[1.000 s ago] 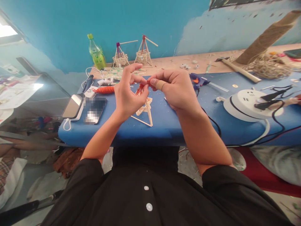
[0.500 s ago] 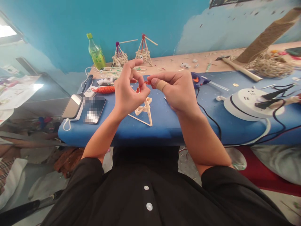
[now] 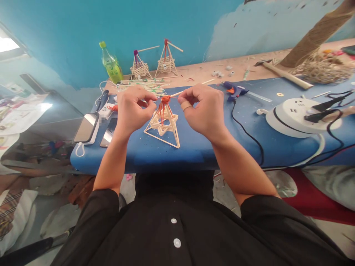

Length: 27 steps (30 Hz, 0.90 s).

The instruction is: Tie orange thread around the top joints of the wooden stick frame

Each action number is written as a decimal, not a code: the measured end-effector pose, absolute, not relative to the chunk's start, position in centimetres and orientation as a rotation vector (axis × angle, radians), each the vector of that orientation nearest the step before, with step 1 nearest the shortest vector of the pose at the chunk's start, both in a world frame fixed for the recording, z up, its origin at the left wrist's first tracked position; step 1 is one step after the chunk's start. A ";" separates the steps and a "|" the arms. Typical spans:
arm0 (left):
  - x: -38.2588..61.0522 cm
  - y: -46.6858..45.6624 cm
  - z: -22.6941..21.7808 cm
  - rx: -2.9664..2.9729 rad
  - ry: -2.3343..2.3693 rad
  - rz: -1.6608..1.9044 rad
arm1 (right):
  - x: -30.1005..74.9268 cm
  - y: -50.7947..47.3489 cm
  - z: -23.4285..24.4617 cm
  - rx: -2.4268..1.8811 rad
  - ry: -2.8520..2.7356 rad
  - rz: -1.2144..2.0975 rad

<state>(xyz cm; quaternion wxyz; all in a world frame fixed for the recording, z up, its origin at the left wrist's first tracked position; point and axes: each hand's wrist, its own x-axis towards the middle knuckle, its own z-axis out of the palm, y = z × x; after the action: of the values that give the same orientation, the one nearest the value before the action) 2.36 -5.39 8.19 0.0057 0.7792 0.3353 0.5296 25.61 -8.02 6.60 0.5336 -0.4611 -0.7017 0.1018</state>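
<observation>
While the orange cord [image 3: 174,97] sits wound about the peak of the stick frame [image 3: 174,127], the step in hand looks to be tying off that binding. The frame stands upright on the blue bench [image 3: 194,151], between the two hands and close to its near edge, with a lumpy knot [image 3: 165,99] at its top and strands hanging down inside the legs.

Drawing the knot snug seems to call for an even, outward pull from both sides, gentle enough that the thin legs don't skid or lean.

Both forearms reach forward from the elbows, wrists raised and knuckles up, fingertips facing each other at knot height. The right hand [image 3: 203,111] is closed to a pinch, apparently on a strand running from the knot. The left hand [image 3: 135,111] curls with thumb and forefinger nearly meeting; whether it grips cord I cannot tell.
</observation>
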 end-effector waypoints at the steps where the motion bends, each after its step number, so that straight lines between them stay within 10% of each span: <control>1: 2.4 -5.5 8.2 2.450 1.034 1.671 | 25.6 -8.0 6.5 -1.107 -1.685 0.235; 27: 3.2 -7.1 5.9 2.168 1.052 1.602 | 23.5 -9.9 4.0 -0.960 -1.563 0.168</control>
<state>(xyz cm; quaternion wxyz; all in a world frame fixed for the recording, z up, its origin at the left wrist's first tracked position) 3.23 -7.15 5.87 0.1234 0.7435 0.3607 0.5494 23.49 -9.94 4.04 0.6051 -0.4148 -0.6757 0.0728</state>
